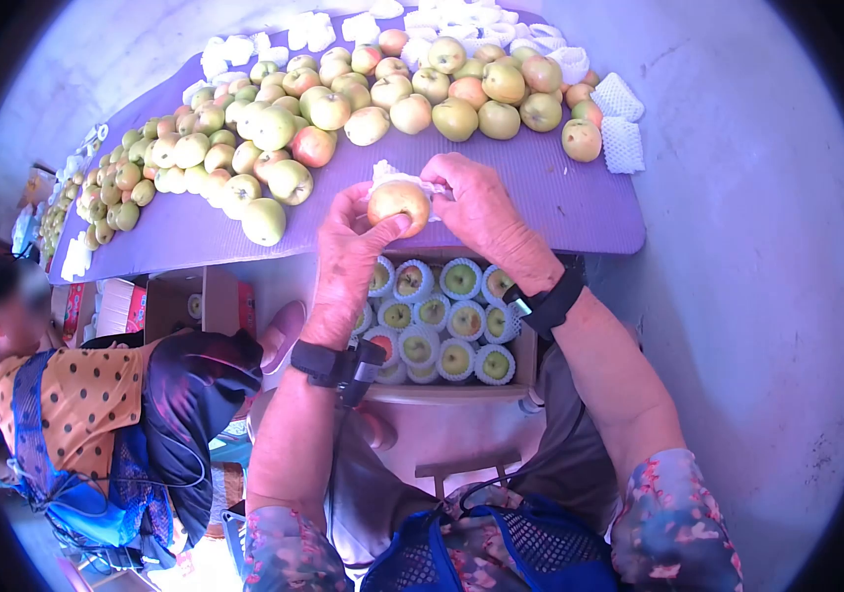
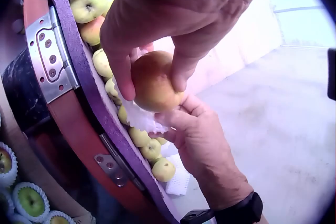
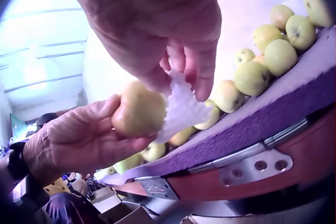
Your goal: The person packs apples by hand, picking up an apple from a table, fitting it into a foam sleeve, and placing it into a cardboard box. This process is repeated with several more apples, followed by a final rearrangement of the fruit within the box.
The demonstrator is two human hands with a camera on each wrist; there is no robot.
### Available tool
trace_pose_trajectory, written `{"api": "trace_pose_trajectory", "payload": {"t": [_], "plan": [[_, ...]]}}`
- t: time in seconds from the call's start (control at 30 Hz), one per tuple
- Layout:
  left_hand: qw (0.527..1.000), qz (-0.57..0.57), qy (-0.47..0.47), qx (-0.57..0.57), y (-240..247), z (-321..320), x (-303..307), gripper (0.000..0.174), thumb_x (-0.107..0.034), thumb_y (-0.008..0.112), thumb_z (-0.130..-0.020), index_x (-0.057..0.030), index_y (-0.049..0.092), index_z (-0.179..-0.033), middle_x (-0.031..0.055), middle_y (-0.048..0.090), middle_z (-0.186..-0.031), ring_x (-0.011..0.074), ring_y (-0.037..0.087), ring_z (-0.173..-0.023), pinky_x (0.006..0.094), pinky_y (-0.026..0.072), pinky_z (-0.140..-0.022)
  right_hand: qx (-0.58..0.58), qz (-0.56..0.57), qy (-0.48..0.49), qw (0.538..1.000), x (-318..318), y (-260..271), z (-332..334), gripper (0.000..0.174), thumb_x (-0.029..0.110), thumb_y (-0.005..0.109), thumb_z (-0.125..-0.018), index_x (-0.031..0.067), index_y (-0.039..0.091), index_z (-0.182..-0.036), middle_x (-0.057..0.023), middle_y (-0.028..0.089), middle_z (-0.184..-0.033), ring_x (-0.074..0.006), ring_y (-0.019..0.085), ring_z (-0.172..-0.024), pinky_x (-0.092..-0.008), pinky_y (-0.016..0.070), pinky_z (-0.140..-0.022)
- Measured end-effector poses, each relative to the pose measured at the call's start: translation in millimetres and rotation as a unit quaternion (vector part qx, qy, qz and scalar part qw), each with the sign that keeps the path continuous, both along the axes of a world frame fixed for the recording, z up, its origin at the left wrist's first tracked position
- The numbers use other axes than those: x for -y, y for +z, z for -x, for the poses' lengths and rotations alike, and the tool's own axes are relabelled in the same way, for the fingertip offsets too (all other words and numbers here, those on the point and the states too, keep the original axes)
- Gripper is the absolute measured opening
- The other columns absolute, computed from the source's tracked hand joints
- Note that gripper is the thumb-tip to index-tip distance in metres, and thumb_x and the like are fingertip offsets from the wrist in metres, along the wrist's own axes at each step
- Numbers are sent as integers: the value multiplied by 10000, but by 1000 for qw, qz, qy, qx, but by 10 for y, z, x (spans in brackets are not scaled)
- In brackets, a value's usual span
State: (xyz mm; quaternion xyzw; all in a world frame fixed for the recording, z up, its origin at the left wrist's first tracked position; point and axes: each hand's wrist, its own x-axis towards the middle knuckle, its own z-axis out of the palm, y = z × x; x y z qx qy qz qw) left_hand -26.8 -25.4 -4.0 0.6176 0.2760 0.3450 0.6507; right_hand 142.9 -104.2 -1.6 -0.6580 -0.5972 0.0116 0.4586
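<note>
My left hand (image 1: 348,247) grips a yellow-red apple (image 1: 399,205) between thumb and fingers, above the near edge of the purple-covered table. Beside it, my right hand (image 1: 486,212) pinches a white foam net (image 3: 184,106), which touches the apple's side in the right wrist view. From the left wrist view, the apple (image 2: 156,81) sits between the left thumb and fingers, with the foam net (image 2: 142,118) partly behind it. The right hand (image 2: 205,145) holds the net's far end.
Many loose apples (image 1: 367,125) lie across the purple table (image 1: 580,212), with foam nets (image 1: 622,145) at its far and right edges. Below the near edge stands a box of netted apples (image 1: 456,357). Another person (image 1: 76,395) sits at the left beside open cartons (image 1: 177,301).
</note>
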Motion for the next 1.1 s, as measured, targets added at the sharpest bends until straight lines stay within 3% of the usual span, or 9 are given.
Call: {"api": "trace_pose_trajectory", "payload": {"t": [0.13,0.23,0.33,0.43,0.53,0.7,0.83,0.97,1.1], "plan": [[999,-1,20,46,-79,-43,43,514,-93,772,-799,-9,515,-1236,95,633,-1092,146,624,-975,281,516,-856,-78,88,-42,992,-14,-4,65,197,30,672,-789,-17,556,-941,-145,652,-867,-280,664,-839,-391,525,-717],[996,14,43,80,-65,-53,84,511,-81,756,-810,-4,497,-1244,102,628,-1106,156,625,-984,286,520,-852,-224,120,2,967,-42,-33,113,268,52,682,-804,-9,537,-1022,-137,650,-921,-251,654,-849,-407,545,-728],[996,24,55,72,-54,-18,48,504,-74,745,-818,4,488,-1245,104,625,-1112,166,626,-990,290,523,-853,-367,125,101,916,25,36,142,442,130,748,-740,-10,540,-1104,-179,662,-1019,-309,663,-924,-397,522,-825],[997,15,49,63,-60,5,-9,489,-82,751,-815,5,499,-1225,98,629,-1097,168,625,-983,295,523,-850,-250,70,117,959,52,20,208,603,177,797,-712,9,514,-1217,-141,652,-1060,-239,634,-999,-359,513,-888],[998,19,39,48,-41,18,47,503,-127,783,-798,-3,517,-1206,104,636,-1082,162,620,-970,304,509,-856,-296,59,157,940,27,10,215,660,209,831,-691,14,516,-1236,-134,636,-1114,-206,608,-1057,-337,497,-917],[999,48,4,3,-5,41,8,492,-248,749,-850,2,539,-1217,87,651,-1046,126,616,-904,245,499,-732,-376,80,171,907,-3,27,115,651,205,859,-686,13,529,-1214,-96,628,-1091,-184,611,-1002,-313,506,-876],[996,54,2,70,105,90,14,360,-297,622,-953,-42,590,-1204,14,634,-994,54,528,-729,186,454,-638,-406,50,190,893,-37,32,73,602,155,830,-715,6,527,-1213,-96,616,-1078,-178,600,-1027,-297,508,-880],[977,-161,113,-78,-127,127,-119,370,-258,598,-934,-26,579,-1222,31,625,-979,61,536,-737,195,460,-636,-480,42,214,850,-59,39,108,550,121,776,-758,-5,513,-1224,-113,598,-1121,-193,603,-1056,-308,517,-894],[993,-47,98,-52,22,117,-31,398,-137,627,-873,29,557,-1228,115,626,-986,154,625,-801,259,521,-593,-523,49,215,823,-65,84,178,537,104,733,-783,-14,487,-1245,-128,576,-1169,-219,606,-1077,-351,536,-890]]}}
